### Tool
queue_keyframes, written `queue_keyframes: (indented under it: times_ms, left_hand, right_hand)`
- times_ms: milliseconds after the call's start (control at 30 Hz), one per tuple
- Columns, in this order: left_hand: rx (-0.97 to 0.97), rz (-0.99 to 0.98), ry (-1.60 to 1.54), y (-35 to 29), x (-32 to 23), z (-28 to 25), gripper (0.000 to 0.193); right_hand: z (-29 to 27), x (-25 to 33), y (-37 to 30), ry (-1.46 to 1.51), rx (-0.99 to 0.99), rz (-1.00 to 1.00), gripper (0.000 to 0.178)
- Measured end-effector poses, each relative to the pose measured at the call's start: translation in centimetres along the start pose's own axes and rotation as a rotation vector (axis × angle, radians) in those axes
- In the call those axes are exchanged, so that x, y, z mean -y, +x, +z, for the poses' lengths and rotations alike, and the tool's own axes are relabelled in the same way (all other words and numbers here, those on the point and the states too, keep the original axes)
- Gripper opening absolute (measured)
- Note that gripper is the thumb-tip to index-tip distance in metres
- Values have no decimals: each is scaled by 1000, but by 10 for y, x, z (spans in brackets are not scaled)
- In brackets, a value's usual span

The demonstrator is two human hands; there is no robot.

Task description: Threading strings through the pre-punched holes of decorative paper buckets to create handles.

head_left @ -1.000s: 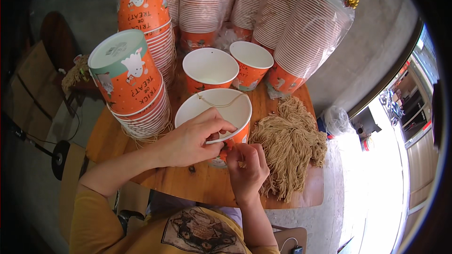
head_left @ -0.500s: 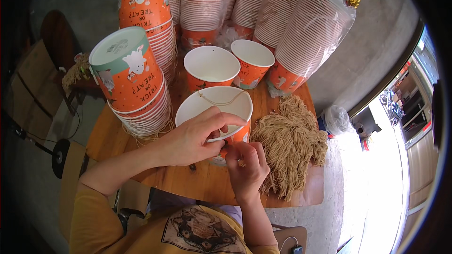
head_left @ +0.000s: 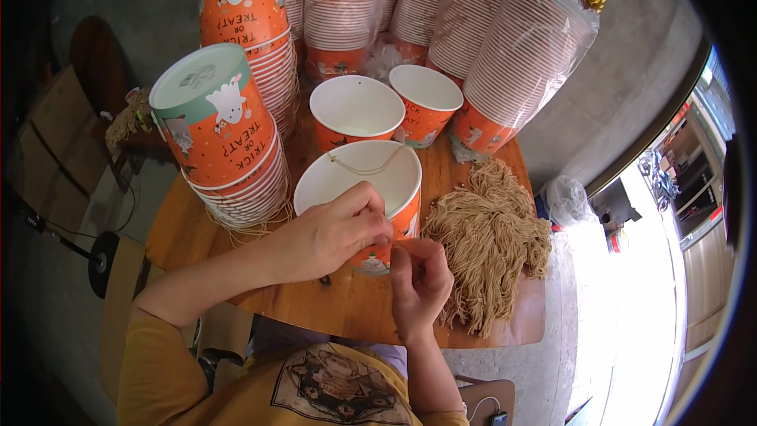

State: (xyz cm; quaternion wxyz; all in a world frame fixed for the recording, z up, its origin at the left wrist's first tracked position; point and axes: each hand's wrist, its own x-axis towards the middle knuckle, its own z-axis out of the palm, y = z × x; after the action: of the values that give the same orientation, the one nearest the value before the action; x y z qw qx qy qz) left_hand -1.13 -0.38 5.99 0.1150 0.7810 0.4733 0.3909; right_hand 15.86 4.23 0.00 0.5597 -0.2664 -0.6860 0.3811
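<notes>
An orange paper bucket [head_left: 408, 217] with a white inside stands upright on the wooden table, right in front of me. A thin tan cord [head_left: 367, 172] loops across its inner far wall. My left hand [head_left: 343, 229] is over the bucket's near side, its fingers curled into a pinch by the outer wall. Close beside it, my right hand [head_left: 419, 280] pinches too, thumb against forefinger. What lies between the fingers of either hand is too small to make out. A thick bundle of tan cords [head_left: 489, 244] lies right of the bucket.
Two upright buckets, one [head_left: 356, 106] behind mine and another [head_left: 426, 99] to its right, stand on the table [head_left: 300, 296]. Upside-down nested buckets [head_left: 217, 126] rise at the left, cords hanging by their rims. Tall plastic-wrapped stacks [head_left: 520, 55] fill the back.
My left hand has come off the bucket's rim and its stretched forefinger has curled in. Both hands now meet in front of the outer wall. The cord inside has shifted slightly.
</notes>
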Motion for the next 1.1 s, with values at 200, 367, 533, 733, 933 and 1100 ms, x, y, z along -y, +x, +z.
queue_keyframes:
  times_ms: [200, 367, 533, 733, 933, 1100]
  left_hand:
    - [-33, 35, 31, -1, 1, 1, 12]
    - [-43, 31, 28, 0, -2, 1, 11]
    - [-81, 62, 57, 0, 0, 2, 11]
    - [-8, -271, -219, 1, -2, 6, 21]
    - [-22, -254, -258, -1, 1, 5, 33]
    - [-1, -242, -180, 2, -1, 4, 35]
  right_hand:
    - [0, 9, -2, 11, 39, 159, 5]
    - [3, 12, 1, -44, 16, 124, 6]
    - [3, 14, 1, -32, 25, 184, 6]
    - [9, -4, 4, 35, -87, 106, 11]
    - [8, 3, 11, -185, -70, -65, 16]
    - [9, 2, 11, -231, -99, -126, 9]
